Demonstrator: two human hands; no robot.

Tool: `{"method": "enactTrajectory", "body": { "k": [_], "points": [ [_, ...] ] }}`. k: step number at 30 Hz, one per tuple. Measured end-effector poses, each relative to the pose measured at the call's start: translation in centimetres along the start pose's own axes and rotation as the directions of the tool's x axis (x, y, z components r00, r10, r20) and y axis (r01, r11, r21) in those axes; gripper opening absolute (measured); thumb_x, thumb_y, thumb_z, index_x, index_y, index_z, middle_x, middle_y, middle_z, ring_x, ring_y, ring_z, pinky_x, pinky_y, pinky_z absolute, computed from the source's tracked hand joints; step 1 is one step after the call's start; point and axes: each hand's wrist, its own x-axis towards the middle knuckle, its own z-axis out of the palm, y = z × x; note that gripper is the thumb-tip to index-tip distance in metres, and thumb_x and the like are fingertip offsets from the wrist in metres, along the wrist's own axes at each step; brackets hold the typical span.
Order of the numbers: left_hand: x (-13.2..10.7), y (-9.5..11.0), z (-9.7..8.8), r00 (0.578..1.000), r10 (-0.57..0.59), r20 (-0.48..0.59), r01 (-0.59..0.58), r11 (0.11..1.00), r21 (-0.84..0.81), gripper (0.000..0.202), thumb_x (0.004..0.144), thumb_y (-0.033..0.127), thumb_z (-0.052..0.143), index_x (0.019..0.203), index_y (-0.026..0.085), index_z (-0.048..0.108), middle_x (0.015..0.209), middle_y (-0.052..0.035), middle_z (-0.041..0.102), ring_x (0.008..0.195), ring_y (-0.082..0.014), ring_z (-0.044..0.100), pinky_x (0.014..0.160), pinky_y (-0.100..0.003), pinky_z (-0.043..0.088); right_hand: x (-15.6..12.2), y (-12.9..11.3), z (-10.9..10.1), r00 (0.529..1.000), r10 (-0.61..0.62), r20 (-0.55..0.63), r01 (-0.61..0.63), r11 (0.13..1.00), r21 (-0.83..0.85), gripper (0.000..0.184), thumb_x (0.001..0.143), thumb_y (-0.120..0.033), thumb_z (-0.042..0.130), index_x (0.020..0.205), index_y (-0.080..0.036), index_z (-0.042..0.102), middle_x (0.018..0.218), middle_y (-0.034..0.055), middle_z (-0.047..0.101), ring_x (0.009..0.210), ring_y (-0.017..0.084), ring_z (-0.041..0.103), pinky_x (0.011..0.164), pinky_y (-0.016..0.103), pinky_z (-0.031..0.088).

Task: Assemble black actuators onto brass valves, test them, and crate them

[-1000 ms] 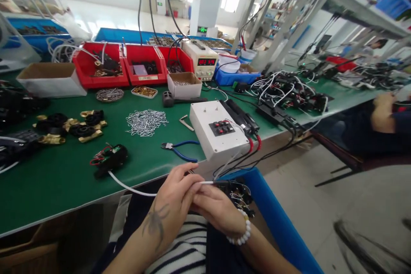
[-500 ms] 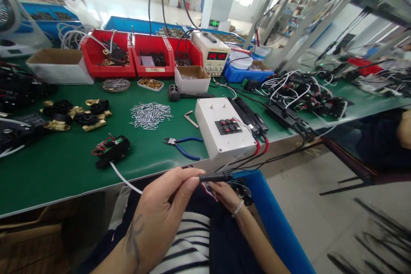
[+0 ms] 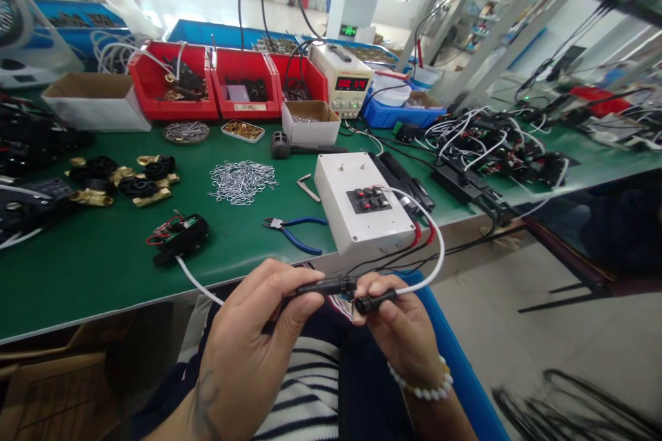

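My left hand (image 3: 258,331) is closed on a black cable connector (image 3: 323,286); its white cable runs back to a small black part with red wires (image 3: 178,240) on the green bench. My right hand (image 3: 400,327) pinches a second black connector (image 3: 376,301), whose white cable (image 3: 437,248) loops up to the white test box (image 3: 362,203). The two connector ends lie side by side, almost touching, above my lap.
Blue-handled pliers (image 3: 294,231), a heap of metal clips (image 3: 242,180) and brass valve parts (image 3: 124,182) lie on the green bench (image 3: 77,275). Red bins (image 3: 207,93) and a power supply (image 3: 344,83) stand behind. A blue crate (image 3: 465,386) sits at my right.
My right hand has come up out of the blue crate holding the second connector with its white cable and has brought it beside the connector in my left hand.
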Motion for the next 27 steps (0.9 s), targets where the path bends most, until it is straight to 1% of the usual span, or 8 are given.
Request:
{"method": "enactTrajectory", "body": {
  "k": [1,3,5,6,10,15,21,27],
  "points": [
    [0.0,0.0,0.0,1.000,0.004,-0.005,-0.004,1.000,0.007,0.009,0.096,0.022,0.059,0.101,0.026,0.066,0.090,0.0072,0.067,0.083,-0.0043,0.064,0.079,-0.010,0.047,0.1,-0.8,0.7,0.997,-0.073,0.014,0.073,0.997,0.006,0.012,0.085,-0.037,0.074,0.091,-0.027,0.073,0.087,-0.0013,0.066,0.062,0.009,0.066,0.058,0.021,0.054],
    [0.0,0.1,-0.1,1.000,0.004,-0.014,-0.004,1.000,0.014,0.009,0.096,0.022,0.060,0.101,0.026,0.066,0.090,0.0072,0.066,0.082,-0.0046,0.063,0.077,-0.010,0.048,0.5,-1.9,1.9,0.982,-0.190,-0.022,0.189,0.981,-0.034,0.011,0.087,-0.036,0.073,0.091,-0.026,0.074,0.079,-0.0021,0.063,0.056,0.008,0.063,0.052,0.020,0.051],
    [0.1,0.1,-0.1,1.000,-0.009,-0.016,0.009,1.000,0.019,0.009,0.096,0.021,0.059,0.098,0.026,0.066,0.085,0.0076,0.064,0.075,-0.0047,0.062,0.071,-0.011,0.047,0.8,-2.4,2.6,0.962,-0.263,-0.073,0.257,0.962,-0.090,0.009,0.085,-0.033,0.075,0.090,-0.026,0.073,0.071,-0.0035,0.061,0.051,0.007,0.060,0.048,0.018,0.048],
    [0.2,0.1,-0.1,1.000,-0.012,-0.015,0.013,1.000,0.022,0.009,0.096,0.021,0.058,0.096,0.025,0.066,0.081,0.0078,0.062,0.070,-0.0048,0.060,0.067,-0.011,0.047,1.0,-2.4,2.8,0.958,-0.275,-0.086,0.265,0.958,-0.110,0.008,0.085,-0.032,0.075,0.090,-0.026,0.072,0.069,-0.0038,0.061,0.050,0.007,0.059,0.046,0.017,0.046],
    [0.4,0.1,0.0,1.000,-0.022,0.017,0.022,0.999,0.027,0.015,0.096,0.018,0.054,0.087,0.024,0.064,0.072,0.0077,0.056,0.062,-0.0053,0.056,0.059,-0.013,0.043,1.2,-2.2,3.2,0.957,-0.264,-0.118,0.247,0.959,-0.138,0.011,0.086,-0.036,0.074,0.091,-0.025,0.073,0.063,-0.0032,0.064,0.045,0.006,0.055,0.043,0.014,0.041],
    [0.5,0.2,-0.3,0.994,-0.070,0.080,0.068,0.997,0.026,0.024,0.097,0.020,0.054,0.075,0.023,0.063,0.066,0.0071,0.053,0.058,-0.0061,0.053,0.055,-0.014,0.040,1.5,-2.3,3.2,0.965,-0.224,-0.133,0.208,0.970,-0.124,0.011,0.086,-0.035,0.074,0.091,-0.025,0.074,0.063,-0.0031,0.067,0.045,0.004,0.055,0.043,0.012,0.042],
    [0.6,0.3,-0.3,0.986,-0.112,0.126,0.110,0.994,0.021,0.029,0.097,0.022,0.052,0.070,0.022,0.061,0.063,0.0069,0.050,0.054,-0.0068,0.050,0.053,-0.016,0.039,1.7,-2.6,3.0,0.979,-0.167,-0.119,0.153,0.981,-0.119,0.009,0.087,-0.033,0.074,0.091,-0.025,0.074,0.064,-0.0031,0.068,0.045,0.003,0.056,0.043,0.010,0.041],
    [0.7,0.2,-0.3,0.984,-0.092,0.151,0.092,0.996,0.007,0.029,0.097,0.022,0.053,0.069,0.022,0.061,0.064,0.0064,0.051,0.056,-0.0072,0.052,0.054,-0.016,0.040,1.6,-2.9,2.8,0.987,-0.099,-0.125,0.084,0.990,-0.116,0.012,0.087,-0.036,0.073,0.090,-0.024,0.073,0.060,-0.0037,0.066,0.043,0.002,0.052,0.041,0.009,0.038]
  ]
}}
